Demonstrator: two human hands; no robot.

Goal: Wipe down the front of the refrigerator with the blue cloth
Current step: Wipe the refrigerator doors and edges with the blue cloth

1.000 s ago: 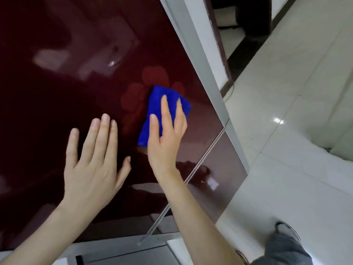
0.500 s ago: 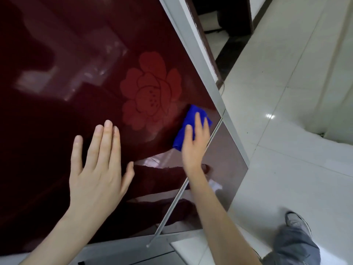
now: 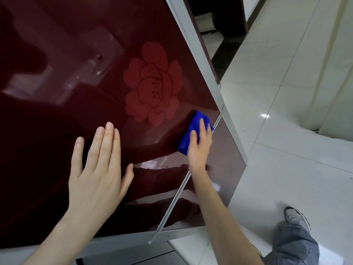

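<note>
The refrigerator front [image 3: 80, 96] is glossy dark red with a printed flower [image 3: 152, 87]. My right hand [image 3: 199, 148] presses the folded blue cloth [image 3: 193, 131] flat against the door, just below the flower and beside the silver seam [image 3: 183, 186] between the upper and lower doors. Fingers cover the cloth's right part. My left hand [image 3: 99, 169] lies flat and spread on the door to the left, holding nothing.
The lower door panel [image 3: 229, 155] lies beyond the seam, and the refrigerator's grey side edge [image 3: 200, 54] runs along the right. White tiled floor [image 3: 286, 150] spreads to the right, with my leg and shoe [image 3: 296, 236] at the bottom right. A dark doorway [image 3: 219, 20] opens at the top.
My right hand has slid the blue cloth from over the flower down toward the seam between the doors, uncovering the flower. My left hand has stayed flat on the door.
</note>
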